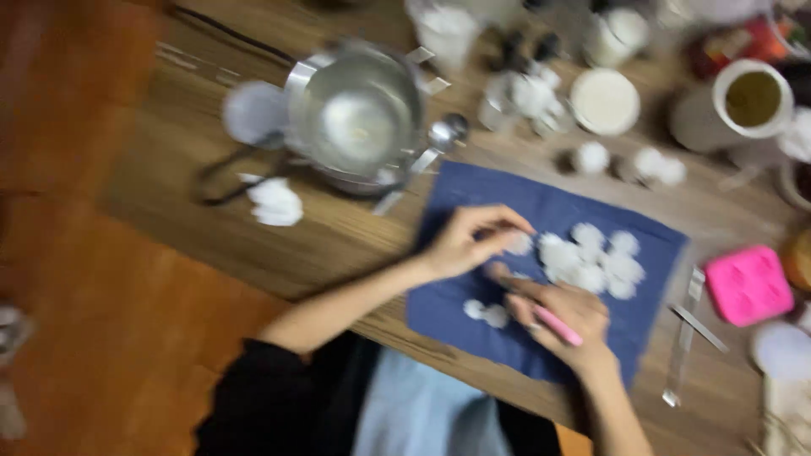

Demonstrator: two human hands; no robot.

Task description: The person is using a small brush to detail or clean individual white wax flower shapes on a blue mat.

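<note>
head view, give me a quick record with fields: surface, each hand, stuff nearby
surface: wooden table with a blue cloth on it
left hand: over the cloth, fingertips at a small white piece
right hand: on the cloth, holding a pink stick
on cloth: cluster of white pieces, two more by the right hand
behind: metal pot, spoon, white cup
right of cloth: pink mould
sharpness: blurred, fine detail unclear
</note>
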